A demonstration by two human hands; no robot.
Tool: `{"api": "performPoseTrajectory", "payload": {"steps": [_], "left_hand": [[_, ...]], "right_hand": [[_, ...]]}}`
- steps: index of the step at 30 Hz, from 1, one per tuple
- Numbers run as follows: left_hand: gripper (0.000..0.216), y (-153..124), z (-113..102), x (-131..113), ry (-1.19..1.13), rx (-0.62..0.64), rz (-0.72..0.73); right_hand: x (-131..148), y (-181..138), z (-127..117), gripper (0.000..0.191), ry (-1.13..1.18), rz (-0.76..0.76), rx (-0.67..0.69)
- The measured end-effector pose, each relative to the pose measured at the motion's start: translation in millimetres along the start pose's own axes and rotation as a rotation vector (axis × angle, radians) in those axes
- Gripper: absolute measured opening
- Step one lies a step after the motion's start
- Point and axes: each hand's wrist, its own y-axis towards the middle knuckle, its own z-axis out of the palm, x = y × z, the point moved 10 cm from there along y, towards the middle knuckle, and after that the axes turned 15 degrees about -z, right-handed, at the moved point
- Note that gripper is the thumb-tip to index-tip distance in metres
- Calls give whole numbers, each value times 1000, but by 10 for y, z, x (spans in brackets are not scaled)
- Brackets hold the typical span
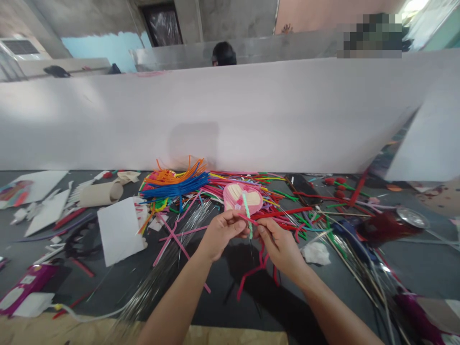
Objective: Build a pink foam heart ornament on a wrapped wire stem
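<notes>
My left hand (223,234) and my right hand (278,238) meet above the middle of the dark table. A short pinkish-red pipe cleaner (247,219) runs between them, one end pinched in each hand. It crosses a pale green pipe cleaner stem (246,203) that stands nearly upright between my fingers; whether the fingers also grip that stem is hidden. Just behind my hands lies a pink heart shape (256,201) with cream patches. Below my right hand, bent red pipe cleaners (251,273) are in view, partly over the dark shadow.
Behind the heart lie bundles of orange (194,167) and blue pipe cleaners (176,187). Thin metal wires (158,268) spread to the left near white card (120,232) and a cardboard roll (101,192). A red can (391,224) lies right. A white partition (230,120) stands behind.
</notes>
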Motion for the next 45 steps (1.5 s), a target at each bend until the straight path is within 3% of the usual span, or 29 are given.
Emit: {"api": "performPoseTrajectory", "payload": {"steps": [6,10,16,21,26,32,36,39,42,45], "left_hand": [[27,-17,14,-27,133,-51,39],[27,-28,71,-17,151,-22,8],[30,-48,205,-1,316,9,69],[35,-89,314,27,384,57,112],[27,-116,199,42,361,-55,86],[29,-125,27,426,191,-98,-67],[43,-215,131,842,-106,18,-332],[47,-320,308,1018,-306,145,-476],[41,-366,396,1026,-448,234,-466],[30,-357,351,965,-521,242,-385]], "right_hand": [[7,-6,90,20,3,10,35],[-17,-2,101,22,99,25,22],[-258,-21,16,26,232,156,-106],[-285,37,-17,27,309,149,-82],[-363,-9,-187,32,401,243,-139],[-368,-52,-341,28,722,247,-246],[-295,-41,-345,27,891,219,-219],[-287,-55,-303,27,944,215,-171],[-319,-80,-227,29,929,219,-99],[-346,-84,-152,30,883,215,-30]]}}
